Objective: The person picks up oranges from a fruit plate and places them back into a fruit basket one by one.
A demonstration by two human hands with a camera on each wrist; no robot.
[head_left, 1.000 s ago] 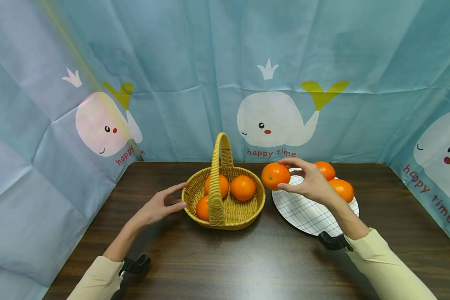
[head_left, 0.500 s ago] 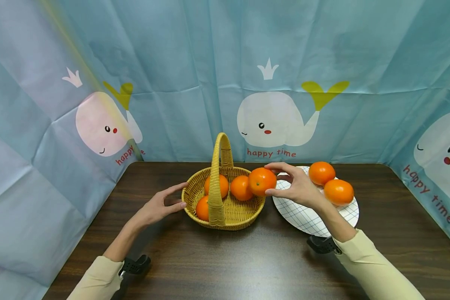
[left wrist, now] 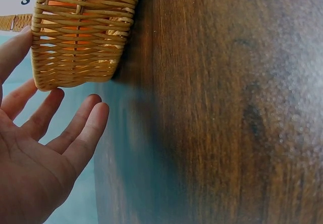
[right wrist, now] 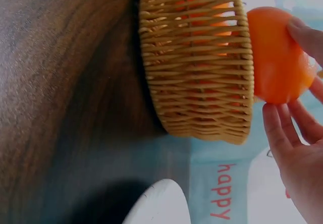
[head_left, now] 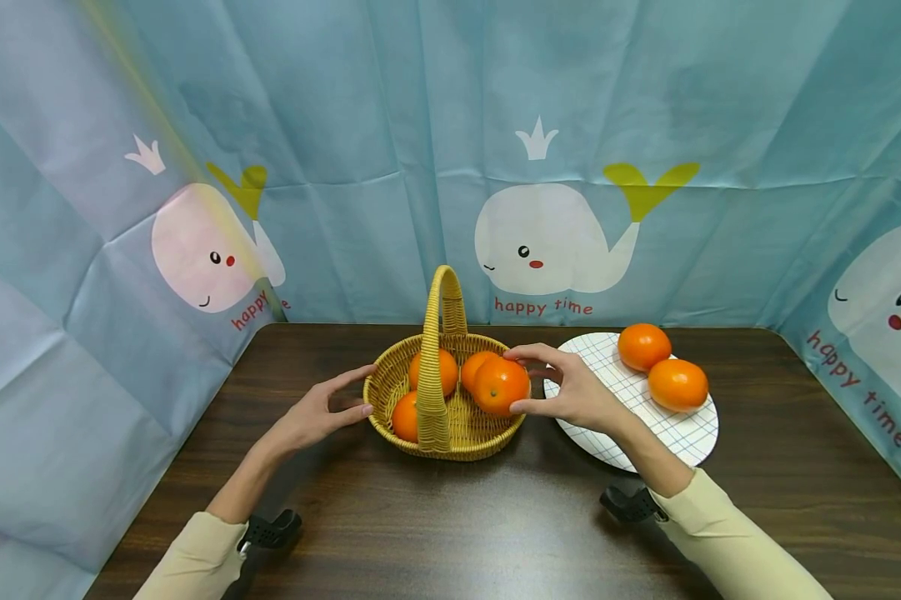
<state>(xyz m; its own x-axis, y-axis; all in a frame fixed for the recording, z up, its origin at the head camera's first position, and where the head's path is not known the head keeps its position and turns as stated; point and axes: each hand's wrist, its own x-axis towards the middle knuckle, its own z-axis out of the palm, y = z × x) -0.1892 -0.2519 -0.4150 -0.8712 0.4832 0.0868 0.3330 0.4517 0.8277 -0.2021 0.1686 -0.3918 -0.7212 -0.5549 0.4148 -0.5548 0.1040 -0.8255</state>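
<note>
My right hand (head_left: 576,392) pinches an orange (head_left: 501,387) between thumb and fingertips over the right half of a yellow wicker basket (head_left: 465,455). In the right wrist view that held orange (right wrist: 277,57) sits at the basket's rim, partly past it. Several more oranges lie inside, one of them (head_left: 476,367) partly covered by the held one, another (head_left: 405,417) beside the handle. On the left side, the thumb and fingertips of my left hand (head_left: 311,417) rest at the basket's rim, fingers loosely extended, as the left wrist view also shows.
A white plate with a blue grid (head_left: 608,442) stands right of the basket, bearing two oranges (head_left: 678,385) near its far right side. The basket's tall handle (head_left: 433,367) arches over its middle. A blue whale-print curtain (head_left: 390,167) hangs behind the dark wooden table (head_left: 450,533).
My right hand has carried the orange leftward and down, from over the plate's left edge to over the basket. The left hand and basket have stayed in place.
</note>
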